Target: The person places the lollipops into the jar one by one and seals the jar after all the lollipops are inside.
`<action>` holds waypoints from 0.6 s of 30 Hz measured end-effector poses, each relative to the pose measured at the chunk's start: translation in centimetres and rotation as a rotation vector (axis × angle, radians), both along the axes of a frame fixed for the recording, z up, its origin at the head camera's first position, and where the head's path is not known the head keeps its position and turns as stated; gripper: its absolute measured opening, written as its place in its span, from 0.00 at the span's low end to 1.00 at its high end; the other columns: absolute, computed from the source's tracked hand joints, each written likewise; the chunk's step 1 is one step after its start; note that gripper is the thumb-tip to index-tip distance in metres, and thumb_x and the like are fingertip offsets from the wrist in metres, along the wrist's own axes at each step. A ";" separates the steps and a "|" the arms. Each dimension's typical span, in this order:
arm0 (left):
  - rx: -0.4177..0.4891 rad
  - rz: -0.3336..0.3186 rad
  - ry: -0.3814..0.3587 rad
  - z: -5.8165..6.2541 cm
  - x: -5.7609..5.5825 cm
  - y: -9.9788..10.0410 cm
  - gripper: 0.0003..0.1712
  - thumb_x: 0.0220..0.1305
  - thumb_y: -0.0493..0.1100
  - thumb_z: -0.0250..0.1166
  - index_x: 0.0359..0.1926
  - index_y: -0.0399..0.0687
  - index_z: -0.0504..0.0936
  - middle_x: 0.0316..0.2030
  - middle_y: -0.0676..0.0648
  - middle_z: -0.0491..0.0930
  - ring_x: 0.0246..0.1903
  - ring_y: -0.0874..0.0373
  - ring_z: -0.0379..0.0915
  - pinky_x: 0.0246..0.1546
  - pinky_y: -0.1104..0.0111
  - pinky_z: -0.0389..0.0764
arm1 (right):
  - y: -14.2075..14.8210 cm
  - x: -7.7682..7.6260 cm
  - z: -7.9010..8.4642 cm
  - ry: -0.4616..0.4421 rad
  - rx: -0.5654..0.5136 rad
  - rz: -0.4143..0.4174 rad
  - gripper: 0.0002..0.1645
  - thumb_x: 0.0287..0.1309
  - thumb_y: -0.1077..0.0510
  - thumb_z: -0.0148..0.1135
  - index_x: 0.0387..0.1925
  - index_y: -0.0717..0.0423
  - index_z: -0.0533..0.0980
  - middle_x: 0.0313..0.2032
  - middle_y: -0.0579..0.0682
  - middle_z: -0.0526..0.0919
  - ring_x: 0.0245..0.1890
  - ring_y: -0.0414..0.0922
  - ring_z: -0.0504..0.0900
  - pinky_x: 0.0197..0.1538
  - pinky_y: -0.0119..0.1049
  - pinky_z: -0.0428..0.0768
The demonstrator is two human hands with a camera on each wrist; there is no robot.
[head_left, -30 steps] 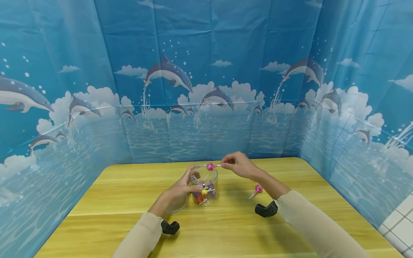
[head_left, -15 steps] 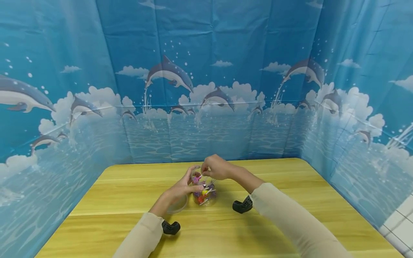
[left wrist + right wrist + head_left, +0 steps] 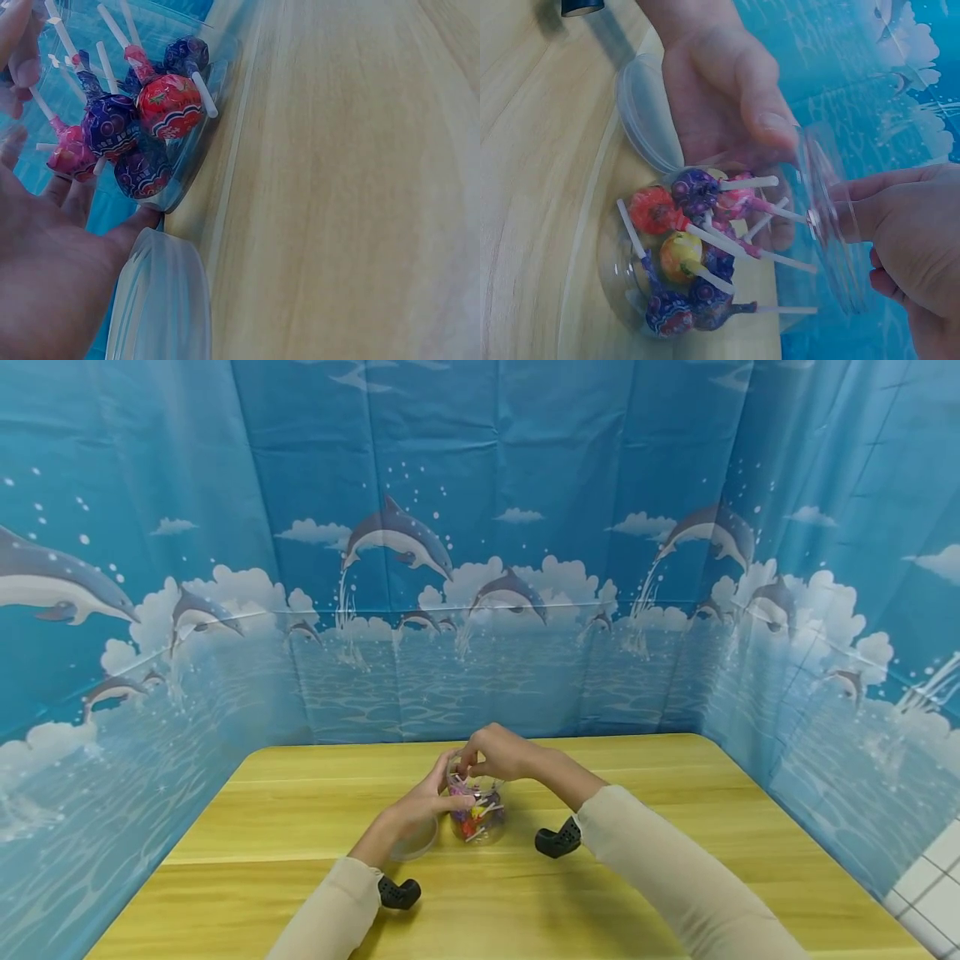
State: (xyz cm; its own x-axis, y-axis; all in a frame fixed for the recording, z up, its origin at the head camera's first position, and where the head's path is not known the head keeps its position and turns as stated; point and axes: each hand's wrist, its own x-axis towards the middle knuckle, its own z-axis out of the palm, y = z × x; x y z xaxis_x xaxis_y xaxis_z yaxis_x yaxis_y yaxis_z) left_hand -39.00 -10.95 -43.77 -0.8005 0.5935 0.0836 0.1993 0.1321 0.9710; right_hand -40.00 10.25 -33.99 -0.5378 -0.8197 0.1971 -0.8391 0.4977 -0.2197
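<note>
A clear jar (image 3: 491, 833) holding several wrapped lollipops stands on the table. My left hand (image 3: 416, 803) grips its left side, thumb in front and fingers behind. My right hand (image 3: 506, 754) is at the mouth, fingertips just inside the rim. In the right wrist view, those fingertips pinch the stick end of a pink lollipop (image 3: 739, 201); the exact contact is partly hidden by the clear rim. Red (image 3: 651, 210), yellow (image 3: 681, 256) and purple (image 3: 667, 311) lollipops lie around it, sticks pointing various ways.
The round clear lid (image 3: 414, 845) lies beside the jar, under my left wrist. The yellow wood-grain table (image 3: 300, 793) ends at a blue dolphin curtain (image 3: 480, 685). Black wrist mounts (image 3: 558, 840) stick out below both sleeves.
My right hand has moved left and down from above the jar, bringing a pink lollipop into its mouth. The pink lollipop seen on the table at right is now hidden behind my right arm.
</note>
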 end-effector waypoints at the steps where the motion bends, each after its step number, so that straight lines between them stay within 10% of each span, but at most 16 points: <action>1: 0.005 -0.002 0.002 0.0 0.0 0.0 0.51 0.73 0.49 0.66 0.83 0.60 0.41 0.78 0.39 0.47 0.76 0.39 0.45 0.68 0.37 0.56 | 0.2 0.0 0.1 0.003 -0.006 -0.005 0.06 0.63 0.67 0.71 0.40 0.59 0.89 0.35 0.50 0.88 0.35 0.46 0.84 0.39 0.37 0.81; 18: 0.023 -0.026 0.028 -0.2 -0.3 0.1 0.48 0.72 0.50 0.67 0.81 0.61 0.47 0.72 0.35 0.54 0.72 0.40 0.53 0.67 0.41 0.60 | 4.3 1.0 1.3 0.028 -0.076 -0.110 0.10 0.67 0.66 0.67 0.48 0.58 0.87 0.41 0.50 0.87 0.43 0.47 0.84 0.48 0.43 0.83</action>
